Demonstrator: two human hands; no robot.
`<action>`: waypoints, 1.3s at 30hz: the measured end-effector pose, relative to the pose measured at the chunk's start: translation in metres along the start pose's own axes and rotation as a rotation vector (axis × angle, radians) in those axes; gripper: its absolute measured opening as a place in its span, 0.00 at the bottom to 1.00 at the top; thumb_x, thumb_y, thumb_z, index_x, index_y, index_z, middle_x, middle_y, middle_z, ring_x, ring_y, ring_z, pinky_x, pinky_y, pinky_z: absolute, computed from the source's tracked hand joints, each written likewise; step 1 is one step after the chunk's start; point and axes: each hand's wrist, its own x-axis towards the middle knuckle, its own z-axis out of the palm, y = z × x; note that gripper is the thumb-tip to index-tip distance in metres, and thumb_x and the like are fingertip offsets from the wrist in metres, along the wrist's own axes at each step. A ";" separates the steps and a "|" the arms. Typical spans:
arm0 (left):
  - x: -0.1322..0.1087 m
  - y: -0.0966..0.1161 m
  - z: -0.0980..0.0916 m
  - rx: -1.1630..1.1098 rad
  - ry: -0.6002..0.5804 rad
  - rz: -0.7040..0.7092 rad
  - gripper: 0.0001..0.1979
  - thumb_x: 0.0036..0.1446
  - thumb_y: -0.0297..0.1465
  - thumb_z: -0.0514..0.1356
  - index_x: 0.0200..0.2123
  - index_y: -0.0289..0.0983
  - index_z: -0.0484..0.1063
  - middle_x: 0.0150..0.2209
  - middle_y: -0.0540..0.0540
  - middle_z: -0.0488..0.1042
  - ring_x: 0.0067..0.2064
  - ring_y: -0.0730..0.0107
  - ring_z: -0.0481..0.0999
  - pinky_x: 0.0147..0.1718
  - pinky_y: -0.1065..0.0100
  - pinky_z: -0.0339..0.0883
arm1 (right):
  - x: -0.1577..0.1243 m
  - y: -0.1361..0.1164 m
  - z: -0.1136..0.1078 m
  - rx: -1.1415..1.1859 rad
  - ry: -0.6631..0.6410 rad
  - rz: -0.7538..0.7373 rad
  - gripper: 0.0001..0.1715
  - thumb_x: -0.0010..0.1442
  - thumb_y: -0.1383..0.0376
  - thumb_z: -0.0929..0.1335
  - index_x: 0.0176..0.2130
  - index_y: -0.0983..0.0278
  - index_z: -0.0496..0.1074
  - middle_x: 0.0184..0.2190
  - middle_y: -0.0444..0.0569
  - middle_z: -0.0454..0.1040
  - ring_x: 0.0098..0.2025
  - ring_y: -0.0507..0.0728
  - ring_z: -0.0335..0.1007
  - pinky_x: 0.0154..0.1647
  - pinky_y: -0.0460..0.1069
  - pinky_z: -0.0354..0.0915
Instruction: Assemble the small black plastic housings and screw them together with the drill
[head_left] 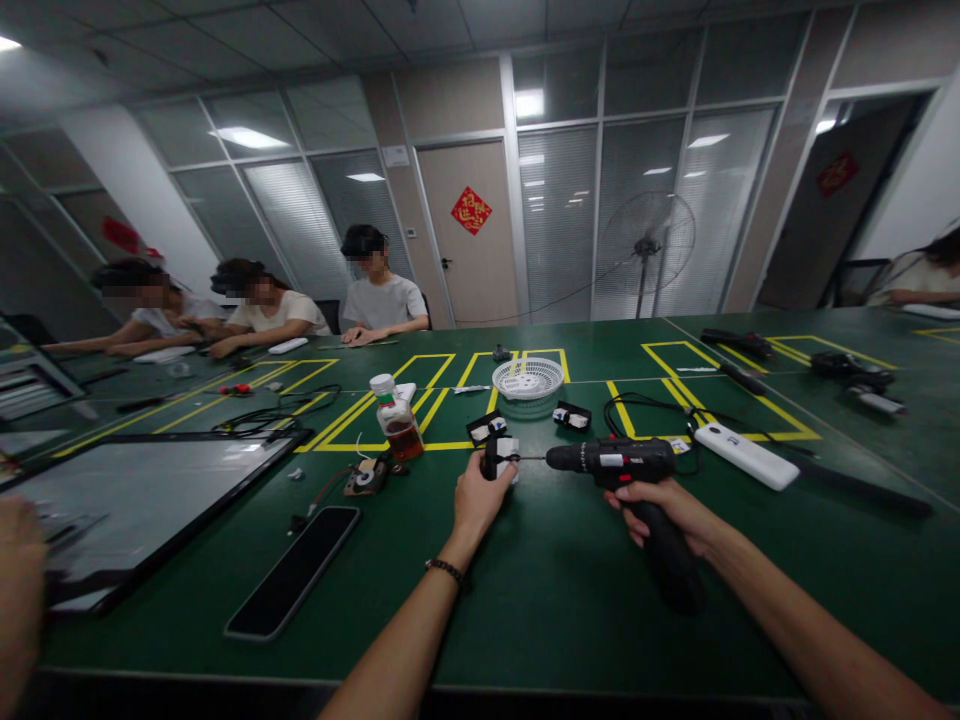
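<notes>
My right hand (660, 510) is wrapped round the grip of a black cordless drill (626, 460), which lies level and points left. Its thin bit reaches a small black and white part (501, 458) pinched in my left hand (480, 495). Whether the bit's tip sits in the part or only touches it, I cannot tell. Just beyond my left hand lies a similar black and white part (486, 427), and another black and white part (572, 416) lies to its right. My left fingers cover some of the held part.
A white basket (527, 378) stands beyond my hands. To the left are a bottle of brown liquid (397, 420), a phone (294, 572), a small motor-like part (366, 478) and a large framed panel (165, 510). A white power bank (746, 455) and cables lie right. Several people sit around the table.
</notes>
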 end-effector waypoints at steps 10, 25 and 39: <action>0.000 -0.001 0.002 -0.050 0.006 -0.009 0.25 0.49 0.47 0.63 0.47 0.40 0.71 0.41 0.41 0.78 0.42 0.57 0.76 0.39 0.64 0.66 | 0.001 0.003 -0.003 -0.011 -0.002 0.015 0.13 0.56 0.60 0.69 0.35 0.69 0.72 0.18 0.42 0.65 0.17 0.48 0.58 0.21 0.48 0.66; 0.002 -0.006 0.002 -0.015 -0.005 0.007 0.27 0.50 0.50 0.62 0.48 0.41 0.70 0.41 0.41 0.77 0.41 0.56 0.76 0.38 0.64 0.66 | -0.001 -0.001 0.002 0.023 -0.006 0.011 0.11 0.56 0.62 0.69 0.35 0.69 0.70 0.23 0.44 0.68 0.18 0.48 0.59 0.20 0.48 0.67; 0.003 -0.006 0.004 0.028 -0.010 0.015 0.26 0.51 0.50 0.60 0.48 0.40 0.69 0.42 0.42 0.77 0.42 0.59 0.75 0.38 0.66 0.65 | 0.000 0.000 0.000 -0.010 -0.010 0.014 0.11 0.57 0.61 0.69 0.35 0.69 0.71 0.21 0.43 0.66 0.17 0.48 0.59 0.21 0.48 0.67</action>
